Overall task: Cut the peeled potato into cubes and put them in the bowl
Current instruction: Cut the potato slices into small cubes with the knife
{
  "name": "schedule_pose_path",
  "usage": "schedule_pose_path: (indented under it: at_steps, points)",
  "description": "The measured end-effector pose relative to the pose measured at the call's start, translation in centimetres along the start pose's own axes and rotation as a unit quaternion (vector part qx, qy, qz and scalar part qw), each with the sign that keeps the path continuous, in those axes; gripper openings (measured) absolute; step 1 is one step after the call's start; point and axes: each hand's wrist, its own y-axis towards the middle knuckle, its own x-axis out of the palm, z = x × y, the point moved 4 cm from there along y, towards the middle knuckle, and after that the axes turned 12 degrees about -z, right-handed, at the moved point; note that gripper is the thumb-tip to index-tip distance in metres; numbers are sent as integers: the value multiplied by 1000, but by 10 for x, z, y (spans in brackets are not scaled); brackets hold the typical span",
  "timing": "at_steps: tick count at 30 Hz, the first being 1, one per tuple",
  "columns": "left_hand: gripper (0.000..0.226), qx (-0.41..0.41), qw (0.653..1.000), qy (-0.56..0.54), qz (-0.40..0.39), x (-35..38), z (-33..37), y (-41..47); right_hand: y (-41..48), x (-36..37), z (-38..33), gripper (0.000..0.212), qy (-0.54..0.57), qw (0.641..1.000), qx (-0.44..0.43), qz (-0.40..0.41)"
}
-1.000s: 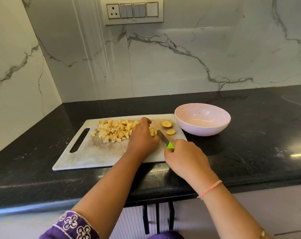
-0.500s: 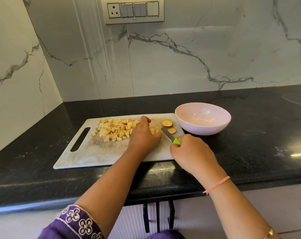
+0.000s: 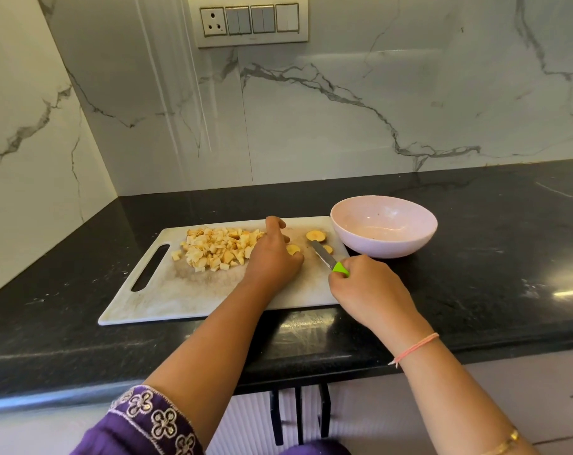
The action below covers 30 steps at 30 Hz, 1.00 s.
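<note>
**Item 1, potato slice.** It lies flat on the cutting board, right of centre. The fingers of the left hand curl round it and pin it down. The pile of cubes sits against that hand's left side.

**Item 2, knife.** The blade is low over the board, and I cannot tell whether it touches. Its long axis runs from near right to far left. The tip points between two loose slices at the far right corner. The right hand is clamped on the green handle at the board's right edge.

**Item 3, bowl.** It stands on the tabletop, just beside the board's far right corner. I see no cubes inside.

**Governing relation.** The pinned slice lies just left of the blade, with a bare strip of board between them. I judge the blade must shift left onto it.

**Pose.** Both forearms reach in from the near edge. The left wrist is straight and its knuckles are raised. The right fist is low, with its back turned up.
</note>
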Motion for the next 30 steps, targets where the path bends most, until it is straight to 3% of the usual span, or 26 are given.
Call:
schedule_pose_path:
  at_steps: [8,15,30]
  points:
    - [56,19,999,-19,-17,1,-1,1,2,8,-1,24,-13,1000,-7,0]
    - [52,16,999,42,26,2,3,-2,9,0,-10,24,-70,997,-30,16]
    - [50,9,999,-26,21,-6,-8,-3,21,-4,-32,27,-125,990,-55,-25]
